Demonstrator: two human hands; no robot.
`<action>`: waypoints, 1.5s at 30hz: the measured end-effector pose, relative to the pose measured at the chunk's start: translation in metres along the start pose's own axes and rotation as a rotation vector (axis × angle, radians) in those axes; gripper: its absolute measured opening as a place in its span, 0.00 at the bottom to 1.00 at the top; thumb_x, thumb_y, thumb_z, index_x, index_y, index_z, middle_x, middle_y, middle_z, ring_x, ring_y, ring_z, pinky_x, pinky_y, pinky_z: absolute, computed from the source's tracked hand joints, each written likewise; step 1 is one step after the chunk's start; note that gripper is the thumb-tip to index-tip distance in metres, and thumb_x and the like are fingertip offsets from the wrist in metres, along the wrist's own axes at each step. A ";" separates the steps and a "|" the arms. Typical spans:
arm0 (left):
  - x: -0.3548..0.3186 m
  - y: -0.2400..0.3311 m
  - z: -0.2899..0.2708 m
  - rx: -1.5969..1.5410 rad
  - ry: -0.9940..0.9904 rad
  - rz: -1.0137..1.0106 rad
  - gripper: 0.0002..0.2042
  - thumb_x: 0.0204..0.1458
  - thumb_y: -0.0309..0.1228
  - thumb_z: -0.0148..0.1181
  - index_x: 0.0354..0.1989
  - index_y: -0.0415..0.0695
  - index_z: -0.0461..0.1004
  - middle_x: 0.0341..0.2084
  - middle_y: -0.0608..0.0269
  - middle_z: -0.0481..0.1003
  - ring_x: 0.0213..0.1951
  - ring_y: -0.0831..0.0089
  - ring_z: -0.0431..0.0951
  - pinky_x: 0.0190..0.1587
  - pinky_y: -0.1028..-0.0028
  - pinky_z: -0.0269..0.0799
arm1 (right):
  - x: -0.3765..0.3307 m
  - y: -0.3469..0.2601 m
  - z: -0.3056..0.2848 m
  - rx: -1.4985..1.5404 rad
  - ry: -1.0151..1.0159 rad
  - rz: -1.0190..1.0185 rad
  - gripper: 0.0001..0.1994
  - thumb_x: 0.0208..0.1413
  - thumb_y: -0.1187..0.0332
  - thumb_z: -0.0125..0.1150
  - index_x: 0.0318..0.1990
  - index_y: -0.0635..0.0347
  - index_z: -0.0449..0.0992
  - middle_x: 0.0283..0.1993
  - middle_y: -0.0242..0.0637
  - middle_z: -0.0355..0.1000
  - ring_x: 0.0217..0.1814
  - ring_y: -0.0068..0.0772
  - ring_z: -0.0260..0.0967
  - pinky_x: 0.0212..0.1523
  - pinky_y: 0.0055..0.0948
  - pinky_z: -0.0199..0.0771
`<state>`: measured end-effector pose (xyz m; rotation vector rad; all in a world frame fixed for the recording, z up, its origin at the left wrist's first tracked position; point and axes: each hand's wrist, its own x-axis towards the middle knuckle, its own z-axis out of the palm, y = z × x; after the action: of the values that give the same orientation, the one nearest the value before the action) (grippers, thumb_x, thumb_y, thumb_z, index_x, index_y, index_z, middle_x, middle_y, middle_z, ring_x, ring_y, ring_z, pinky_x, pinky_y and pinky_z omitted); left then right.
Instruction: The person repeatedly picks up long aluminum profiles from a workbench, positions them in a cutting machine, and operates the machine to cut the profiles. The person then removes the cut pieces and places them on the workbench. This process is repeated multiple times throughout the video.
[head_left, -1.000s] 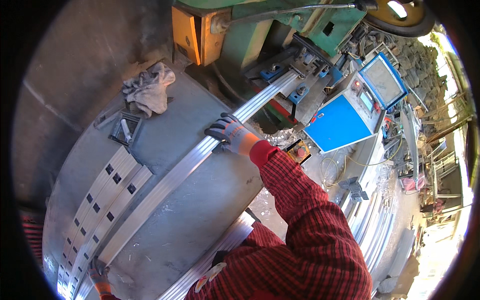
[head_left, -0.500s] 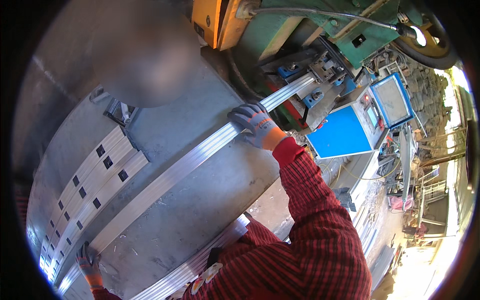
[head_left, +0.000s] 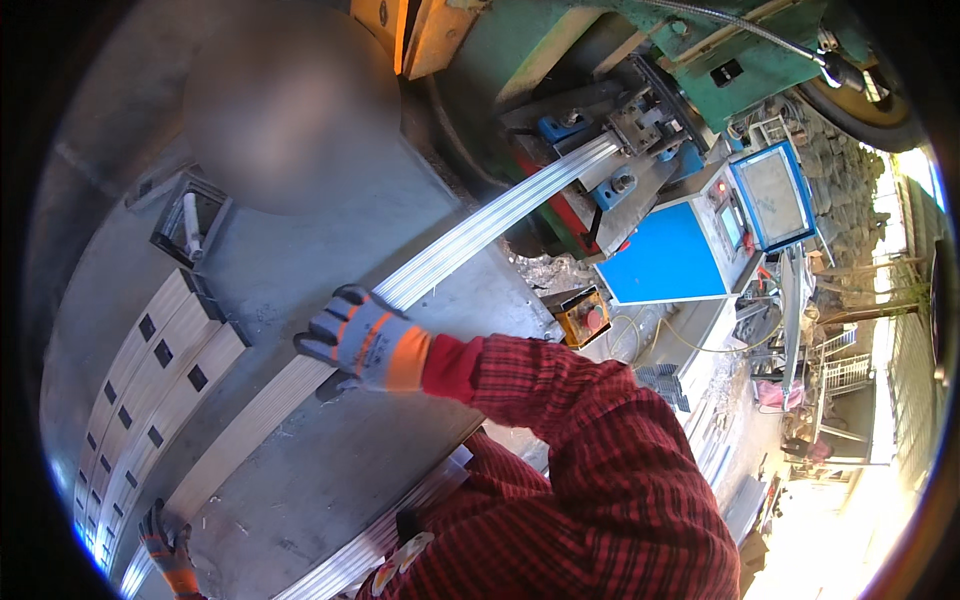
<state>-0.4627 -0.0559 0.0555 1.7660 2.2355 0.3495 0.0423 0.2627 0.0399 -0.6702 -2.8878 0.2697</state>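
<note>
A long, ribbed silvery metal profile [head_left: 455,245] runs slantwise over the grey table, its far end inside the tooling [head_left: 640,125] of a green press. My right hand [head_left: 365,340], in a grey and orange glove, is wrapped across the profile near its middle, fingers over the far edge and thumb at the near one. At the lower left, my gloved left hand [head_left: 168,548] lies over the profile's near end, fingers on one side and thumb on the other. Beside it, several profiles with square dark holes [head_left: 165,350] lie side by side.
More ribbed profiles [head_left: 385,530] lie along the table's near edge by my body. A blue and white control cabinet [head_left: 670,255] stands right of the press. A metal frame [head_left: 190,220] sits at the table's far left. A yellow box [head_left: 582,317] is beyond the table.
My right hand has slid along the profile, down and left, away from the press. My left hand stays at the near end. The view has shifted slightly.
</note>
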 end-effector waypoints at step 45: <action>0.217 0.519 0.205 0.190 0.257 0.156 0.26 0.45 0.36 0.73 0.54 0.48 0.76 0.42 0.58 0.79 0.45 0.53 0.77 0.51 0.59 0.72 | -0.383 0.187 -0.067 0.547 0.529 1.179 0.23 0.56 0.54 0.63 0.55 0.58 0.72 0.53 0.46 0.72 0.56 0.53 0.70 0.56 0.43 0.71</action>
<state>0.0341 0.2775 0.0327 2.1088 2.3770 0.4306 0.4733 0.2656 0.0198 -1.8444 -1.5195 0.7999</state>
